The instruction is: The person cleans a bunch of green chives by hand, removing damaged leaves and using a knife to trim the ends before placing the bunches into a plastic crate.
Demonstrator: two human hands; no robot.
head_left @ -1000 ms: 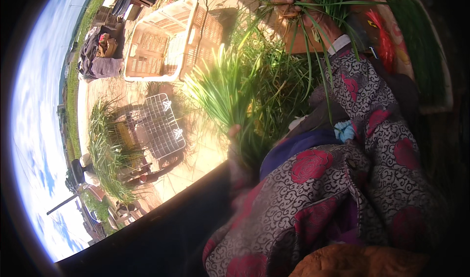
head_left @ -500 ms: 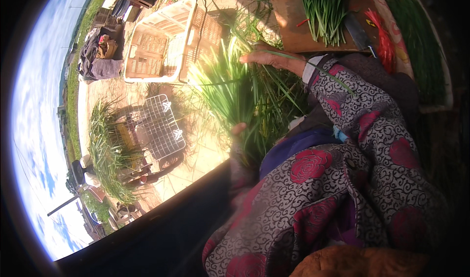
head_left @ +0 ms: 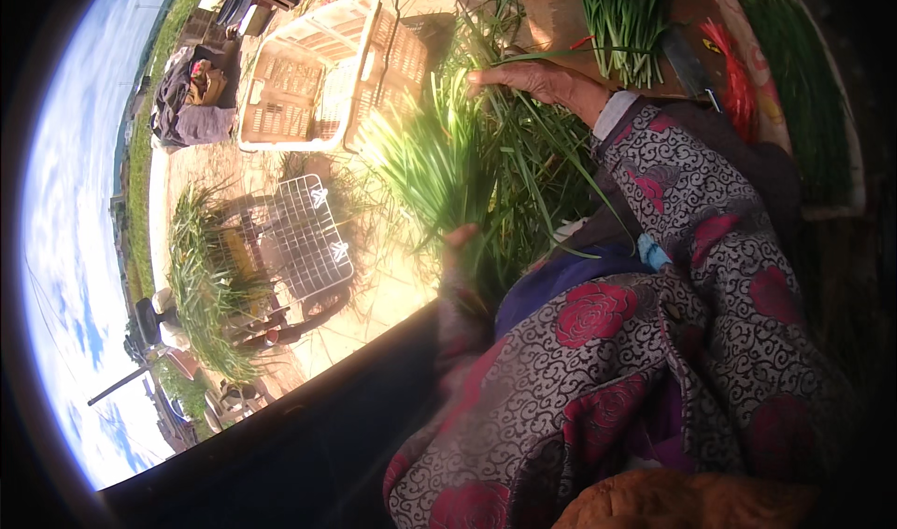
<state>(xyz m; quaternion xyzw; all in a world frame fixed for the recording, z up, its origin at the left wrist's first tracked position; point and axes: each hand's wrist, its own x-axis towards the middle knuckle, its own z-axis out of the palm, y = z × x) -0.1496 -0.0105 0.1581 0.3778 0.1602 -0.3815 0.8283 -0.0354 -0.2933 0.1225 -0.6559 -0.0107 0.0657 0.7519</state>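
Observation:
A loose bunch of chives (head_left: 425, 160) leans in front of me, its pale ends pointing up and away. My left hand (head_left: 460, 239) is closed around the lower, leafy part of it, with most of the fingers hidden behind the green. At the pale ends is my right hand (head_left: 551, 85), thumb and fingers drawn together at the stalks; a long thin leaf lies across them. What exactly they pinch is hard to make out. Beneath and right of the bunch spreads a heap of loose green leaves (head_left: 533, 178), reaching my lap.
Beyond stands a plastic crate (head_left: 294, 146). A wooden board (head_left: 551, 24) at upper right carries a chive bundle (head_left: 621, 24) and a knife (head_left: 687, 62), with red ties (head_left: 735, 85) beside it. A wire rack (head_left: 313, 239) and piled greens (head_left: 210, 291) are left.
My right hand has shifted slightly up and right along the pale ends. The long leaf that crossed my right sleeve now hangs lower, over the heap and my lap.

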